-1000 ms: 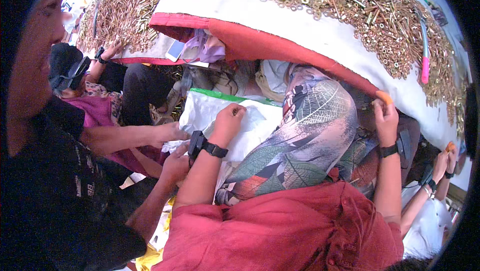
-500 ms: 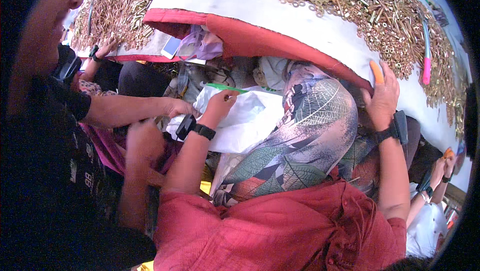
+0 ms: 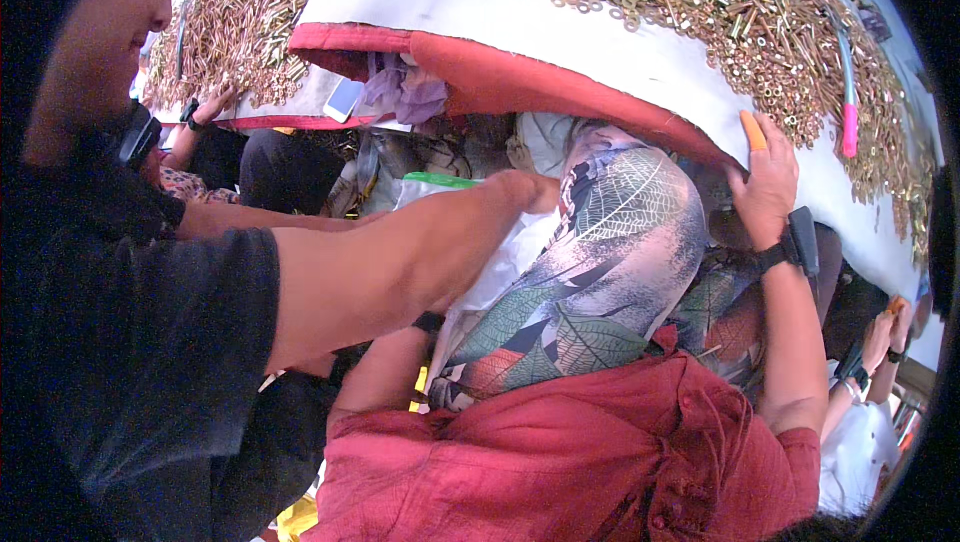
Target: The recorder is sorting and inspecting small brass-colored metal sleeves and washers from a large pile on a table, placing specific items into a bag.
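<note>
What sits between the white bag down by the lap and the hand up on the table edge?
In the head view, the leaf-patterned knee rises between the white bag and the right hand, whose fingers rest on the table edge.

I see a long table (image 3: 640,52) with a white top curving across the far part of the view, its near edge wrapped in red padding (image 3: 520,92). Heaps of brass-coloured screws and washers (image 3: 720,12) lie on its far right, and a second heap (image 3: 240,22) covers its far left. A pink-handled tool (image 3: 850,102) lies among the right heap. Under the table edge, a pale phone (image 3: 343,100) and a crumpled purple cloth (image 3: 405,92) sit in shadow. The light is bright and even on the tabletop, dim below it. I cannot make out walls, floor or windows.
</note>
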Action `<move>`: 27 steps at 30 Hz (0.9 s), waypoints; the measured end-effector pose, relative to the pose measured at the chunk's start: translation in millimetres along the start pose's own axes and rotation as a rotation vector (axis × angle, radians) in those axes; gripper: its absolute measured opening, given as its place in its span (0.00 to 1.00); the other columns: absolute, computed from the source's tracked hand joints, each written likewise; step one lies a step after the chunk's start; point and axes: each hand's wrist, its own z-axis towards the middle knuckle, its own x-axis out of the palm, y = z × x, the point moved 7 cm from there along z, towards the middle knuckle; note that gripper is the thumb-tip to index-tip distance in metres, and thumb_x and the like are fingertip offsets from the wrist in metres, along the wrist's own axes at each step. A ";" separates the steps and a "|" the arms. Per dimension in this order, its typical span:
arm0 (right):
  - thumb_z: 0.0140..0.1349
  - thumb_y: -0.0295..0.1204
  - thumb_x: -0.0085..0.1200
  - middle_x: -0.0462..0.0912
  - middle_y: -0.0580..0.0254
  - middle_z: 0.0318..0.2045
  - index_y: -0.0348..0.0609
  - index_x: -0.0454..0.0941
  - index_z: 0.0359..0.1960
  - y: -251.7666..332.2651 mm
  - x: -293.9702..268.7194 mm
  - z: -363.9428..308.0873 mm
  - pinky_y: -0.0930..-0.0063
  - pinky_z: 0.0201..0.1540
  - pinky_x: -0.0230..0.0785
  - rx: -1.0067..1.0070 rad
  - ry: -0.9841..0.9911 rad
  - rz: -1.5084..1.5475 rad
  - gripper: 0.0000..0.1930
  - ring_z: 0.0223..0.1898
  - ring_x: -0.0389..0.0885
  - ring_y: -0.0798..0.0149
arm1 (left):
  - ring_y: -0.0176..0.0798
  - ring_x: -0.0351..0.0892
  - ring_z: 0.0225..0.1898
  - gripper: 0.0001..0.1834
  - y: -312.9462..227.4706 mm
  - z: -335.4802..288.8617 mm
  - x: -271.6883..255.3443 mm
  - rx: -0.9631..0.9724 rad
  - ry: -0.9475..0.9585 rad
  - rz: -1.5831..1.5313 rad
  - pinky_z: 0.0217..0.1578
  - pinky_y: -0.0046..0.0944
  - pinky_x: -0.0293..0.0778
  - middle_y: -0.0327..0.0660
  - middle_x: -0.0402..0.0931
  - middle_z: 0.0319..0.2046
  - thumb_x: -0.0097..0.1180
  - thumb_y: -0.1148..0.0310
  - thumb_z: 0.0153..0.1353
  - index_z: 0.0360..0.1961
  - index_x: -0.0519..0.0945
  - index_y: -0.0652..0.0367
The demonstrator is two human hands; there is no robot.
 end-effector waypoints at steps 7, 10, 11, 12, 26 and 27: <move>0.44 0.29 0.70 0.69 0.61 0.63 0.51 0.68 0.64 -1.3 1.4 -4.6 0.57 0.64 0.61 0.012 -0.054 -0.020 0.41 0.62 0.68 0.51 | 0.44 0.78 0.46 0.18 15.8 2.6 30.9 0.331 0.238 0.291 0.50 0.40 0.69 0.43 0.80 0.47 0.41 0.65 0.71 0.56 0.76 0.58; 0.47 0.28 0.68 0.68 0.54 0.64 0.44 0.66 0.65 1.4 1.3 -2.7 0.56 0.65 0.58 0.007 -0.007 -0.028 0.39 0.63 0.67 0.49 | 0.45 0.78 0.49 0.19 20.8 2.1 31.8 0.390 0.264 0.330 0.52 0.40 0.69 0.44 0.80 0.49 0.40 0.65 0.71 0.57 0.75 0.58; 0.47 0.28 0.68 0.68 0.54 0.64 0.44 0.66 0.65 1.5 2.0 -1.8 0.56 0.65 0.58 0.006 -0.009 -0.027 0.39 0.63 0.67 0.49 | 0.45 0.78 0.50 0.19 22.2 1.0 30.8 0.409 0.263 0.326 0.52 0.40 0.69 0.45 0.80 0.50 0.40 0.65 0.71 0.58 0.75 0.58; 0.45 0.28 0.69 0.69 0.58 0.64 0.48 0.67 0.65 -0.4 3.2 -2.8 0.56 0.65 0.59 0.013 -0.026 -0.021 0.41 0.63 0.67 0.50 | 0.45 0.78 0.50 0.19 20.6 0.6 30.4 0.409 0.266 0.326 0.52 0.40 0.69 0.45 0.80 0.50 0.40 0.65 0.71 0.58 0.75 0.58; 0.43 0.29 0.71 0.70 0.61 0.63 0.53 0.68 0.65 -1.5 3.4 -4.3 0.58 0.65 0.60 0.002 -0.071 -0.004 0.42 0.62 0.68 0.52 | 0.35 0.81 0.49 0.15 98.5 -4.2 -6.5 -0.355 -0.014 0.229 0.50 0.39 0.75 0.46 0.81 0.47 0.47 0.70 0.65 0.51 0.77 0.61; 0.43 0.29 0.71 0.70 0.61 0.63 0.53 0.68 0.65 -0.1 5.7 -3.8 0.58 0.65 0.60 -0.003 -0.071 0.006 0.42 0.62 0.68 0.52 | 0.35 0.81 0.49 0.15 127.3 -5.7 -20.9 -0.359 -0.020 0.229 0.50 0.39 0.75 0.46 0.81 0.47 0.47 0.70 0.65 0.51 0.77 0.61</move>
